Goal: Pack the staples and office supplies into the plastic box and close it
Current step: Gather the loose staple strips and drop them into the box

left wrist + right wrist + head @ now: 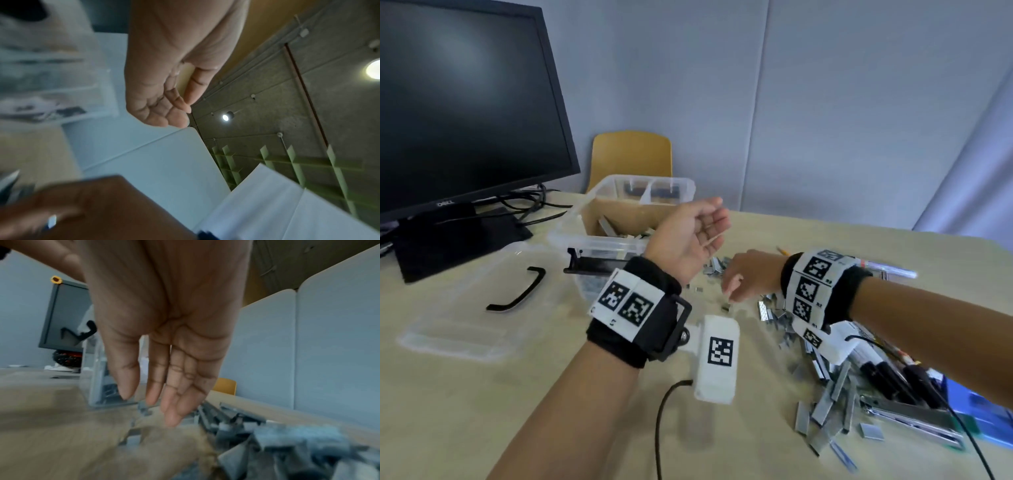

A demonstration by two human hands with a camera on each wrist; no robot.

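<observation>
The table (465, 394) carries everything, and the dark monitor (465, 102) stands at its far left corner. Next in size is the clear plastic box (619, 219), open, just beyond my left wrist, with some staple strips already lying inside it. Its clear lid (458, 308) lies flat on the table to the left of the box, black handle up. To the right spreads the heap of staples (822, 404), grey strips scattered from below my right forearm towards the box, with black markers (893, 373) and a stapler (914, 418) at its right edge. My left hand (688, 240) is raised, palm turned up and loosely cupped beside the box's near right corner; I see nothing in it. My right hand (750, 274) reaches palm down over the far end of the staples, fingers (172, 402) straight and relaxed, their tips just above a few loose strips, gripping nothing
</observation>
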